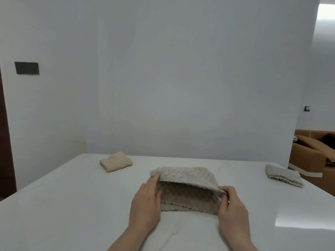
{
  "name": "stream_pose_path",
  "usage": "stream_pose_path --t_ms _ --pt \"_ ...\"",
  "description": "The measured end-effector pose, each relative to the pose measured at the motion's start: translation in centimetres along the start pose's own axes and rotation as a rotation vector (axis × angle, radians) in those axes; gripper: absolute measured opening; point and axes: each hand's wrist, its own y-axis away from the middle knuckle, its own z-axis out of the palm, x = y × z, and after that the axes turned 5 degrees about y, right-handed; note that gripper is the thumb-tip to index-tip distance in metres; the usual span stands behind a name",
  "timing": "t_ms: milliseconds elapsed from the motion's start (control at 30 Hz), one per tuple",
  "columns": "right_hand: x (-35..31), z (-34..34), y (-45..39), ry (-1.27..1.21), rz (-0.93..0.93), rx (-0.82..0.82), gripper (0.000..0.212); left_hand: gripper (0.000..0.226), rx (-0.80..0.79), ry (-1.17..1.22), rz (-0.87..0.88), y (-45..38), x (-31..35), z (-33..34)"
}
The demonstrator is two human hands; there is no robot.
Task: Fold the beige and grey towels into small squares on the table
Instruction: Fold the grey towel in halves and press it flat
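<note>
Between the two hands, on the near middle of the white table (72, 205), lies a pale grey towel (186, 180) partly folded. Its upper layer is lifted like a flap, arching over the browner layer beneath. The left hand (145, 205) pinches the flap's left corner between thumb and fingers; the right hand (233, 209) pinches the right corner, fingers curled around the edge. Both forearms are cut off by the bottom edge of the view. How many layers the held towel has underneath is hard to tell. Three towel items show in all: the one being held, one folded beige towel (116, 162) far left, and a grey stack (283, 175) at the right edge, its count of towels unclear.
</note>
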Motion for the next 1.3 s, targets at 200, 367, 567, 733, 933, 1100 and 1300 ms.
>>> stream_pose_path --t_ms 200,367,567,733,933,1100,1300 --pt "-0.2 -0.6 1.1 0.036 -0.019 -0.094 0.027 0.068 -0.044 0.002 0.044 1.5 0.5 -1.1" --pt "-0.6 -1.4 2.0 0.094 -0.004 -0.104 0.016 0.081 -0.032 0.01 0.062 2.7 1.2 -2.3" --pt "0.0 -2.0 3.7 0.185 -0.042 -0.118 0.042 0.078 -0.037 0.01 0.045 4.1 1.8 -3.7" --pt "0.4 -2.6 5.1 0.287 -0.214 -0.085 0.054 0.096 -0.101 -0.027 0.02 5.7 2.3 -4.8" --pt "-0.7 -4.8 7.5 0.299 -0.075 -0.167 0.028 0.086 -0.11 -0.081 0.088 8.2 2.6 -6.5" --pt "-2.3 -7.5 9.3 0.379 -0.139 -0.231 0.02 0.076 -0.094 -0.162 0.192 9.4 3.0 -8.7" --pt "-5.3 -11.5 8.0 0.367 -0.234 -0.157 0.011 0.017 -0.013 -0.14 0.176 7.5 4.7 -14.1"
